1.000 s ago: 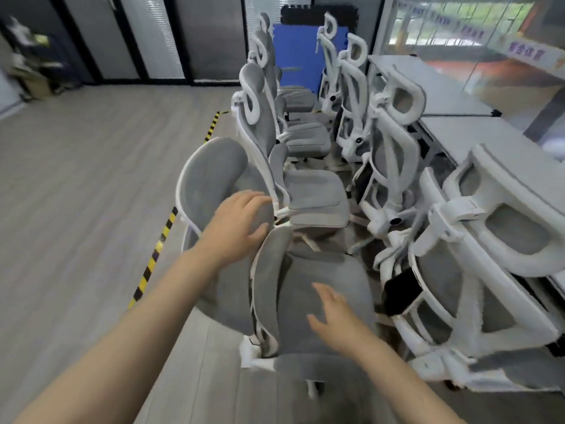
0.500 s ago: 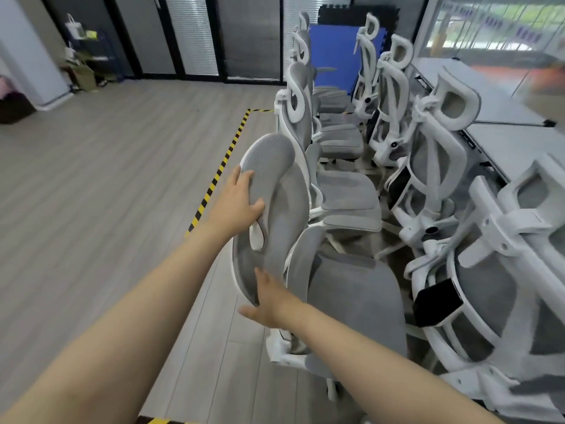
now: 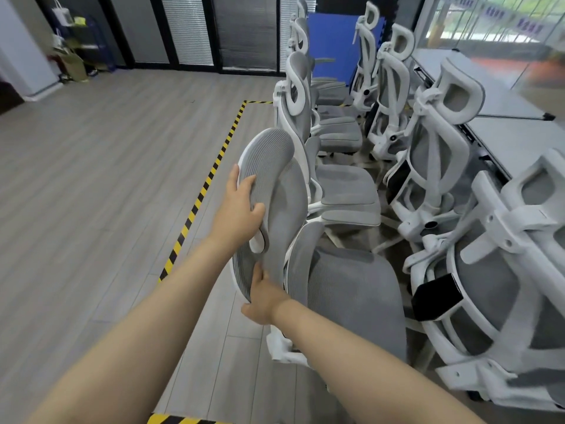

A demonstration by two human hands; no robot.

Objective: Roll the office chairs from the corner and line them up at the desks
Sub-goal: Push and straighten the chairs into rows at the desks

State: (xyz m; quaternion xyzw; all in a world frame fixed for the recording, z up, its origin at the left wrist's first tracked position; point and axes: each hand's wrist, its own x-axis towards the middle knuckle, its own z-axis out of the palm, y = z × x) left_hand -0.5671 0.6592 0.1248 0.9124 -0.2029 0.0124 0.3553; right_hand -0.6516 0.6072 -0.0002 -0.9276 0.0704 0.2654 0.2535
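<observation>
A grey mesh office chair with a white frame (image 3: 351, 298) stands right in front of me, its seat facing right. My left hand (image 3: 241, 209) grips the upper edge of its backrest (image 3: 275, 191), fingers curled over the mesh. My right hand (image 3: 264, 296) holds the backrest's lower edge from below, its fingers hidden behind the mesh. Several more matching chairs (image 3: 345, 191) stand packed in two rows behind and to the right of it. The grey desks (image 3: 516, 139) run along the right side.
Yellow-black floor tape (image 3: 201, 191) marks the left border of the chair cluster. Wide bare wood floor (image 3: 101, 185) lies to the left. A blue panel (image 3: 333, 47) leans at the back wall, and bags and a shelf (image 3: 73, 53) sit in the far left corner.
The chair's backrest has turned edge-on toward me. My left hand shifted to its upper rim, and my right hand moved from over the seat to the backrest's lower edge.
</observation>
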